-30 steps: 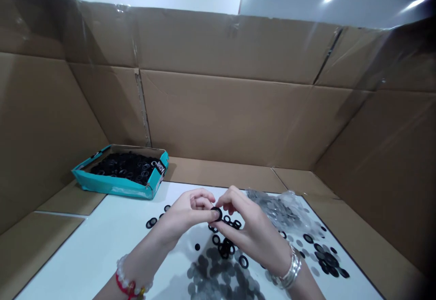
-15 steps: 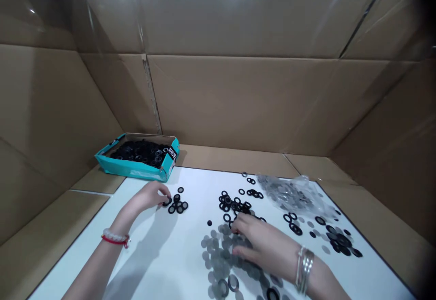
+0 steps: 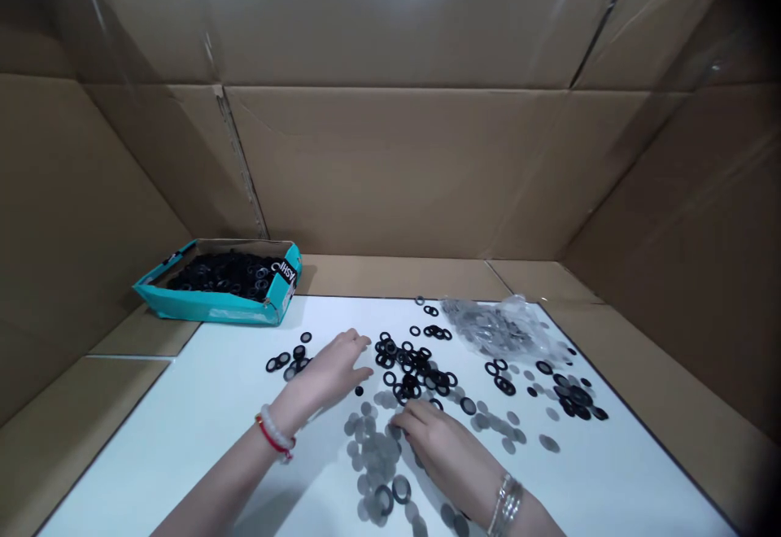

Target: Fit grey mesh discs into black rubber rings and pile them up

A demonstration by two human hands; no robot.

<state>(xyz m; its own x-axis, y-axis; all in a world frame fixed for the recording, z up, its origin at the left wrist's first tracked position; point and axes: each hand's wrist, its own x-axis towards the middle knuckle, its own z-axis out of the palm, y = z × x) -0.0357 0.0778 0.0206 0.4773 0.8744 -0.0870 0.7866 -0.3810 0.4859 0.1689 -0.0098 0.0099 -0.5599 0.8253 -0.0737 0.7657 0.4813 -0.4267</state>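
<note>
My left hand [image 3: 334,368] is over the white board, thumb and fingers apart, with nothing visible between them. It is between a small group of black rings with grey centres [image 3: 284,358] and a larger pile of black rings [image 3: 415,362]. My right hand [image 3: 436,439] is low over the board, just in front of that pile. Its fingers point down and are drawn together beside scattered grey translucent discs [image 3: 373,456]; whatever is at the fingertips is too small to make out. Two grey rings [image 3: 401,489] lie near the front of the discs.
A teal open box [image 3: 213,307] full of black rings stands at the back left. A clear plastic bag [image 3: 494,327] of grey pieces lies at the back right, with black discs [image 3: 577,397] near the right edge. Cardboard walls [image 3: 390,171] enclose the white board [image 3: 201,407].
My left hand has left the small ring group and moved right toward the larger pile, its fingers now apart. My right hand's fingers have drawn together near the discs. The view has turned slightly right.
</note>
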